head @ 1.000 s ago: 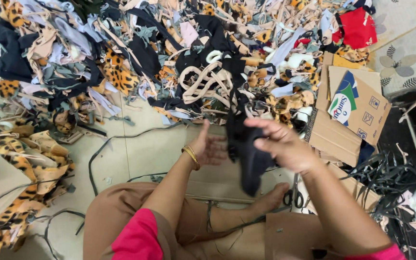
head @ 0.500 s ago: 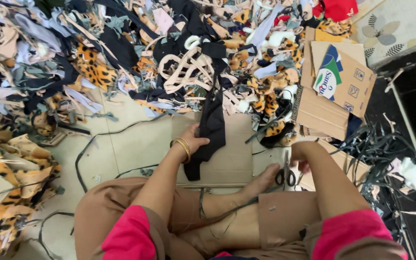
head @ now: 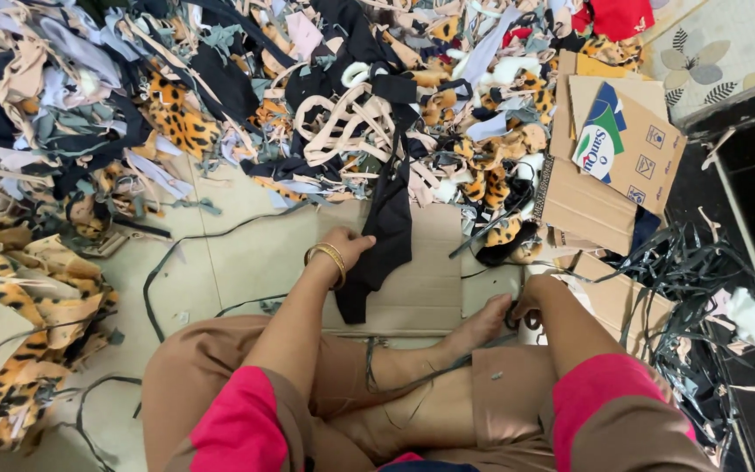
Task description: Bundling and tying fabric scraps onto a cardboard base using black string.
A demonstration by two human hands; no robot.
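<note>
**On the cardboard sheet, one hand pins black fabric while the other reaches for scissors**

At the centre of the frame, the left hand (head: 347, 247) lies on a black fabric piece (head: 384, 236), fingers curled over its left edge and pressing it down onto a flat cardboard sheet (head: 434, 284). A gold bangle (head: 329, 260) circles that wrist. The fabric is a long, narrow dark strip: its upper end runs up into the scrap heap, and its lower end tapers toward the bottom edge of the cardboard, lying slightly crumpled and slanted from upper right to lower left.

To the lower right of centre, the right hand (head: 524, 301) is down beside the person's bare foot (head: 481, 325), fingers bent around the handles of a pair of scissors (head: 530, 320). Only a small part of the handles shows, so whether the hand has a firm grip or merely touches them cannot be told.

Across the upper half of the frame spreads a pile of fabric scraps (head: 220, 105) in black, beige, grey and leopard print, with a tangle of beige straps (head: 342, 127) just above the black piece. In the upper right lies a flattened cardboard box (head: 613, 175). Black offcut strips (head: 701, 288) crowd the right edge, and more leopard-print scraps (head: 19, 306) fill the left.
</note>
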